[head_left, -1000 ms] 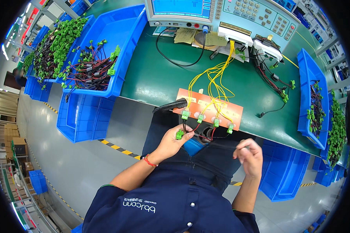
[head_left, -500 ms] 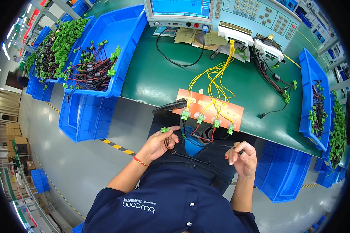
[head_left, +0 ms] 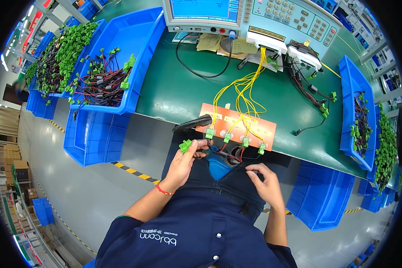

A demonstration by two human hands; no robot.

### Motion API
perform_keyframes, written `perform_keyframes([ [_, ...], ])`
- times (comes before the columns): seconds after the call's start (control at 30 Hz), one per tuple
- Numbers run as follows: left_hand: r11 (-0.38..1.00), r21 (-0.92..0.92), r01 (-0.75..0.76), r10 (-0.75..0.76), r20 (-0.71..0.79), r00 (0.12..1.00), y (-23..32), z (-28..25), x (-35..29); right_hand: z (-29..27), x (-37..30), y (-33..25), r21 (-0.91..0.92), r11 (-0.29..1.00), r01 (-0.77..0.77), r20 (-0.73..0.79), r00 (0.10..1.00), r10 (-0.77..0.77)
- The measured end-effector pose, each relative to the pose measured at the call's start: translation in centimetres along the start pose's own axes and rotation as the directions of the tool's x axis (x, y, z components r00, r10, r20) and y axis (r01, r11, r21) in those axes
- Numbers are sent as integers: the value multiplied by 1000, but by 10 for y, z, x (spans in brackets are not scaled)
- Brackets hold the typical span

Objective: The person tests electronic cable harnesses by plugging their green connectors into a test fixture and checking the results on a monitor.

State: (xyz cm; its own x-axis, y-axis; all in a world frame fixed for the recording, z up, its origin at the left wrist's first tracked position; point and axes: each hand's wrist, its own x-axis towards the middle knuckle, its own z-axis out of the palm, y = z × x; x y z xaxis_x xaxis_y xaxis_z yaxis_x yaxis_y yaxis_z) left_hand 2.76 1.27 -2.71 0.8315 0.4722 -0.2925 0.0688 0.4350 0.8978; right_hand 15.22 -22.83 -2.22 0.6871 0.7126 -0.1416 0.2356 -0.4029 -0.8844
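Between the thumb and fingers of my left hand point(head_left: 179, 166) is a green plug connector point(head_left: 185, 145), just left of the orange board's front edge. My right hand point(head_left: 267, 184) is closed in a pinch over my lap, with a thin black cable point(head_left: 255, 171) at its fingertips, mostly hidden. The orange board point(head_left: 269, 129) lies at the bench edge between and beyond both hands. Along its front sit several green terminal plugs point(head_left: 227, 138), with yellow wires point(head_left: 240, 96) on the far side and black and red leads hanging toward me.
A test instrument point(head_left: 248, 29) with screen and keys stands at the back of the green bench point(head_left: 165, 89). Blue bins point(head_left: 138, 44) of green-plugged cables flank it left and right point(head_left: 346, 102). A black cable bundle point(head_left: 306, 89) lies right; a black handle-like object point(head_left: 192, 123) is beside the board.
My left hand has moved up toward the board's left front corner, turning the green connector. My right hand has moved left and turned palm down. The view has shifted slightly.
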Motion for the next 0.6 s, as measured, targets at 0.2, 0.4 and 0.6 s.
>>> perform_keyframes([
  [0.2, 997, 65, -41, 34, 110, 993, 6, 17, 3, 14, 4, -6, 408, 897, -171, 123, 984, 132],
  [0.4, 999, 26, -27, 25, 71, 997, 3, 15, 10, -1, 0, 13, 783, 604, -150, 117, 989, 95],
  [0.6, 996, 5, -94, 94, 36, 995, -1, 18, 12, 4, 10, 10, 893, 448, -38, -28, 990, 139],
])
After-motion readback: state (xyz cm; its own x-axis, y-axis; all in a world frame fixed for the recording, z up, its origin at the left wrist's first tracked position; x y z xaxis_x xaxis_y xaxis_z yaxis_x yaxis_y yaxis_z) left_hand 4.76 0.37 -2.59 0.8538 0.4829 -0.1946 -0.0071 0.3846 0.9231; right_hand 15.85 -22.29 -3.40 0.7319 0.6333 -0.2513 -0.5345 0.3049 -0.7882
